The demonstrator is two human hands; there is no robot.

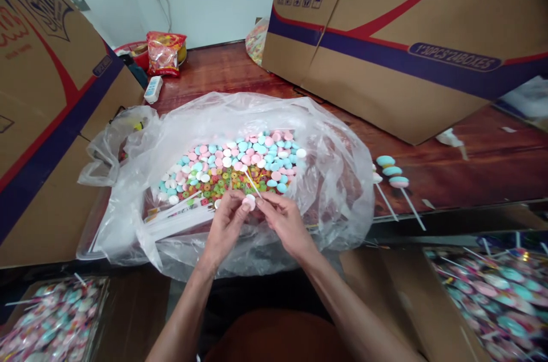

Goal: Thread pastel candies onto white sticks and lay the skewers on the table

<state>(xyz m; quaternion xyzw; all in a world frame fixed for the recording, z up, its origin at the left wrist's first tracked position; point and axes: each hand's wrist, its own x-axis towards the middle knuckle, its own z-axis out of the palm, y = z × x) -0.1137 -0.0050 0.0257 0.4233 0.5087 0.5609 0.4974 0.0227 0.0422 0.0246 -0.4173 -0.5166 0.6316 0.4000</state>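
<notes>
My left hand (228, 218) pinches a pale pink and white marshmallow (249, 202) between thumb and fingers, low over the plastic-lined tray. Close beside it, my right hand (283, 218) is closed on a thin white stick (253, 184), which slants up and left; a whitish candy seems to be at its far end. Beyond both hands lies a heap of pink, blue and white marshmallows (257, 148). Small gummy rings (220, 186) in green, red and yellow lie nearer to me. Loose white sticks (180, 222) are bundled left of my left hand.
Clear plastic sheeting (342, 179) spreads around the candy. Finished-looking marshmallow skewers (399, 181) lie at the table's right edge. Large cartons (385, 65) stand right and left. Boxes of wrapped candies (505, 293) sit low on both sides. A red snack bag (165, 53) stands at the back.
</notes>
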